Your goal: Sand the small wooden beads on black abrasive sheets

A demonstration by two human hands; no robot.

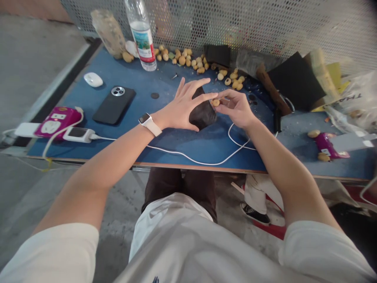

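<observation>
Over a dark, black, block-like object (202, 114) on the blue table, my left hand (187, 101) lies with its fingers spread. I cannot tell how firmly the palm rests on it. A pale watch (150, 122) is on that wrist. My right hand (235, 108) pinches a small round yellow-brown fruit (216, 103) between thumb and fingers, just right of the black object. One left fingertip reaches close to the fruit; whether it touches is unclear. Several similar fruits (182, 60) lie behind the hands along the mesh panel.
A water bottle (143, 43) stands at the back left. Left of my hands lie a black phone (114, 108), a white mouse-shaped case (93, 79) and a pink power strip (59, 120). A white cable (188, 157) crosses the front. Black card pieces (296, 82) lean at right.
</observation>
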